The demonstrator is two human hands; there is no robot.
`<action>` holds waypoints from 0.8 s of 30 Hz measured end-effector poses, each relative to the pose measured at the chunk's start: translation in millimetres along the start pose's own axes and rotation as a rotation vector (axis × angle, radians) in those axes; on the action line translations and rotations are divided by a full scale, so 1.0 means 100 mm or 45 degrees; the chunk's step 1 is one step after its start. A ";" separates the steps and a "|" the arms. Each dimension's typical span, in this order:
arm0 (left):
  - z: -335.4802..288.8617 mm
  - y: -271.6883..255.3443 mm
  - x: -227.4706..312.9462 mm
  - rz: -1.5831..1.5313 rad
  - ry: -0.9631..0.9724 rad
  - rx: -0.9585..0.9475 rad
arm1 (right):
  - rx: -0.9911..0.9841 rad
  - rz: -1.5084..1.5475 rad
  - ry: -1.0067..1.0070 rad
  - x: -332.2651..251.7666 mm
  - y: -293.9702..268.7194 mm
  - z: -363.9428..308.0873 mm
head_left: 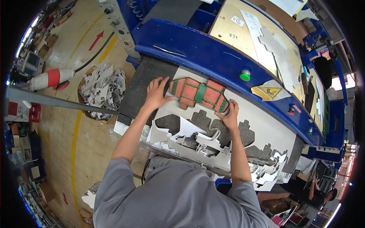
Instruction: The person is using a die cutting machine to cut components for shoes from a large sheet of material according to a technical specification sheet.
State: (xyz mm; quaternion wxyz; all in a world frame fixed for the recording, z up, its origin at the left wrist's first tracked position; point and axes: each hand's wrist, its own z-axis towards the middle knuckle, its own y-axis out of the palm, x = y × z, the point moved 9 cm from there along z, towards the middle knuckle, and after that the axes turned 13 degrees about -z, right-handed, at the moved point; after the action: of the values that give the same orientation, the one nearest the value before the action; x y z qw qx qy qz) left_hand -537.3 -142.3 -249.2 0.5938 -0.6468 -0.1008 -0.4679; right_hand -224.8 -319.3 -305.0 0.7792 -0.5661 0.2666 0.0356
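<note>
A cutting die with a green metal frame and red-orange panels lies flat on a pale sheet on the press bed. At its left end is my left hand, open, fingers spread and thumb close to the die's edge. My right hand grips the right end, with thumb and fingers on either side of it. Nearer to me, the sheet has several cut-out holes with the dark bed showing through. Torn white offcuts curl up along the sheet's near edge.
A blue press beam with a green button runs behind the sheet. Left of the bed, a box of white scraps stands on the floor, and a metal bar reaches toward the bed. Another person is at far right.
</note>
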 end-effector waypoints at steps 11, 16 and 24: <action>0.10 0.48 -0.58 -0.278 -0.019 -0.060 | -0.072 0.046 0.058 0.07 0.10 -0.04; 0.00 0.48 -0.56 -0.233 0.073 -0.001 | -0.111 0.018 0.061 0.07 0.07 -0.10; -0.13 0.55 -0.46 -0.240 0.144 0.126 | -0.091 -0.028 0.086 0.10 -0.06 -0.22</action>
State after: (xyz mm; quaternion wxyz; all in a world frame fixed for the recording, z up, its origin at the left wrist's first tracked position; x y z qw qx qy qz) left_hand -531.1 -149.2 -321.2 0.5832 -0.5770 -0.1506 -0.5517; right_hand -221.9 -343.5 -309.5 0.7495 -0.5972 0.2849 0.0175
